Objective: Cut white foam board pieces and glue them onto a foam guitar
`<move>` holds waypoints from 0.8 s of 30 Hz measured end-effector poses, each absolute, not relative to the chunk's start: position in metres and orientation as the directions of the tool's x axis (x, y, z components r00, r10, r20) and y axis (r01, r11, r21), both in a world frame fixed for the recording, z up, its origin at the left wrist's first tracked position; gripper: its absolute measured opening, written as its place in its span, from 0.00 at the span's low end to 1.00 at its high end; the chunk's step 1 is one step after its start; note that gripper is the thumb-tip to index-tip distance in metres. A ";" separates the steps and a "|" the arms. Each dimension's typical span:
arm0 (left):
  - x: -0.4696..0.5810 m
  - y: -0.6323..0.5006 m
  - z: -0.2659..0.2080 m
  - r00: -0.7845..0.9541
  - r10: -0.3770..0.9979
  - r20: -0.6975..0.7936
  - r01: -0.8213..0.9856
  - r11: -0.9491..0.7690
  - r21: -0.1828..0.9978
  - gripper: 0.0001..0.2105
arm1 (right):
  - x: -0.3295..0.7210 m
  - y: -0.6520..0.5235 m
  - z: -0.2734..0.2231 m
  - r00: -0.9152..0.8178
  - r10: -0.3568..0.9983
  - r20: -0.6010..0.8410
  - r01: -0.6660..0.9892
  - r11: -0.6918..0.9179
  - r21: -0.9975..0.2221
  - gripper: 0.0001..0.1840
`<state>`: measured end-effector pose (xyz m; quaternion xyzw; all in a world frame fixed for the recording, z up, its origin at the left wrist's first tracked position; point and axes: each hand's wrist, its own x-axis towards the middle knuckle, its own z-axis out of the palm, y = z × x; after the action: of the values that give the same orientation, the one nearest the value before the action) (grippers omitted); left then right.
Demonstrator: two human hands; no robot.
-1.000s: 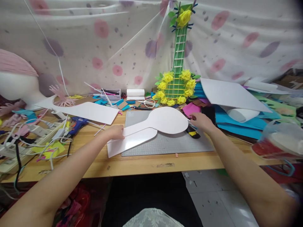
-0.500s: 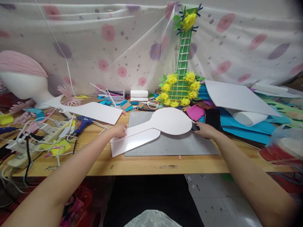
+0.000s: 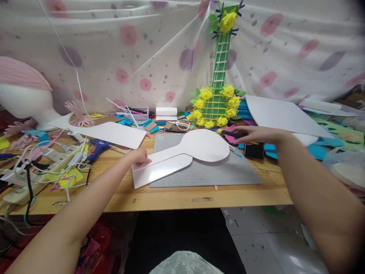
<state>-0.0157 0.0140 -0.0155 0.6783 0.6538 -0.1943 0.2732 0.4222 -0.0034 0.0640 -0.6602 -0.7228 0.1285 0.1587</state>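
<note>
A white guitar-shaped board cutout (image 3: 207,145) lies flat, its round end on the grey cutting mat (image 3: 222,173) and its narrow neck pointing left. Just below that neck is a second white board piece (image 3: 162,171) with a rounded right end. My left hand (image 3: 139,156) has its fingers curled at the left end of the white pieces, holding them down. Above and right of the round end, my right hand (image 3: 253,135) is raised off the table. It grips a slim black tool (image 3: 235,134) with a yellow end; its exact kind is blurred.
A green paper guitar (image 3: 221,72) with yellow flowers stands at the back. White scissors (image 3: 181,124) and paper scraps lie before it. At left are a blue glue gun (image 3: 98,149), a power strip (image 3: 17,192) with cables and a foam head (image 3: 27,95). A phone (image 3: 254,151) lies at right.
My right hand has lifted from the right edge of the round end, moving up and to the right, with the black tool in it. My left hand stays at the neck end.
</note>
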 end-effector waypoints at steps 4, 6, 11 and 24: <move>-0.019 0.009 -0.017 0.087 0.825 -0.559 0.993 -0.029 0.112 0.14 | 0.331 0.018 0.026 -0.451 0.875 -0.178 0.775 0.285 -0.563 0.23; -0.019 0.006 -0.017 0.096 0.844 -0.528 0.995 -0.065 0.076 0.13 | 0.287 0.025 0.010 -0.611 0.777 -0.147 0.686 0.429 -0.588 0.18; -0.025 0.007 -0.025 0.085 0.869 -0.488 0.996 -0.063 0.060 0.16 | 0.205 0.025 -0.007 -0.727 0.664 -0.172 0.549 0.413 -0.727 0.17; -0.026 0.022 -0.017 0.065 0.817 -0.573 0.998 -0.041 0.054 0.28 | 0.187 0.035 -0.044 -0.628 0.773 -0.089 0.418 0.239 -0.877 0.18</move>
<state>-0.0256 0.0218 -0.0168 0.6936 0.6540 -0.1992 0.2271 0.1871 0.0346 -0.0442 -0.3891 -0.7648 0.4787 0.1856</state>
